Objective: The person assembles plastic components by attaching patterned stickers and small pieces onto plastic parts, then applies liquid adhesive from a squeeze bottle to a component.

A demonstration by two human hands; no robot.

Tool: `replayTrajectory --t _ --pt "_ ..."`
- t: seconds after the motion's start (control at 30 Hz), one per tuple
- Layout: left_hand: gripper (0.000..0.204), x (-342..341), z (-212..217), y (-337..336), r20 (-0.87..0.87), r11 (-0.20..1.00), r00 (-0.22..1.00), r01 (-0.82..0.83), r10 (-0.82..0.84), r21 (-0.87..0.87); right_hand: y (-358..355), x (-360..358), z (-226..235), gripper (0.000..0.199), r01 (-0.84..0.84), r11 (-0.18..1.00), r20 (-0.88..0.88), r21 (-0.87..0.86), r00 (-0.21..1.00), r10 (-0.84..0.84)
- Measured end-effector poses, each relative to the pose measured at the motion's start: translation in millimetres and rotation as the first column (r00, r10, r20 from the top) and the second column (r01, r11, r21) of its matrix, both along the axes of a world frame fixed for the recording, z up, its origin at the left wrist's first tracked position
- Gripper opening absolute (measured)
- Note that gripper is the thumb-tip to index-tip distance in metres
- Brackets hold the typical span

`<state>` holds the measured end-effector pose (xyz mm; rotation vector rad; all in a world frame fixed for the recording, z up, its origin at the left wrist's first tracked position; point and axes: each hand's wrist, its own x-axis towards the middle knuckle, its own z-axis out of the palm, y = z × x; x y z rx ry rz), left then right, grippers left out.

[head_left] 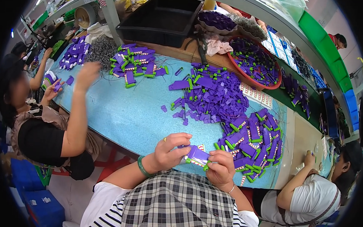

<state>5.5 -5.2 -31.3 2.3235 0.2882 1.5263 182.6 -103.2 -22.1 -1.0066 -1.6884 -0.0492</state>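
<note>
Close in front of my apron, a flat purple plastic piece with green ends and a red-and-white striped edge [199, 155] is held between both hands. My left hand [170, 150] has thumb and fingers closed on its left end; a bit of purple shows between the fingertips. On the other end, my right hand [221, 167] pinches the green corner. To the right of my right hand lies a heap of similar purple and green pieces with striped strips [252, 142]. Beyond my hands is a pile of small loose purple parts [220, 95].
A red basin [279, 83] of purple and green parts stands at the far right, near a striped sticker sheet [256, 95]. A black tray [160, 20] is at the back. Co-workers sit on both sides; the left one's arm [78, 110] reaches over the blue table [121, 107].
</note>
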Motion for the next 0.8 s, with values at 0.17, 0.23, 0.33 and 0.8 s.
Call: replayTrajectory --t 0.17,0.23,0.33,0.8 --pt "0.027 0 2 1 -0.01 1.0 1.0 0.007 -0.008 -0.022 0 2 -2 0.038 0.019 1.0 0.028 0.02 0.999 -0.02" --pt "0.028 -1 0 1 -0.016 0.996 0.999 0.036 -0.037 -0.077 1 2 -3 0.038 0.033 0.999 0.036 0.028 0.999 -0.034" --pt "0.026 -1 -3 1 0.015 0.966 0.989 0.148 -0.148 -0.214 2 2 -7 0.036 0.064 0.997 0.05 0.033 0.997 -0.066" --pt "0.02 14 -2 -11 0.404 -0.047 0.881 0.405 -0.247 -0.913 16 16 -5 0.012 -0.203 0.737 -0.204 -0.645 0.975 0.09"
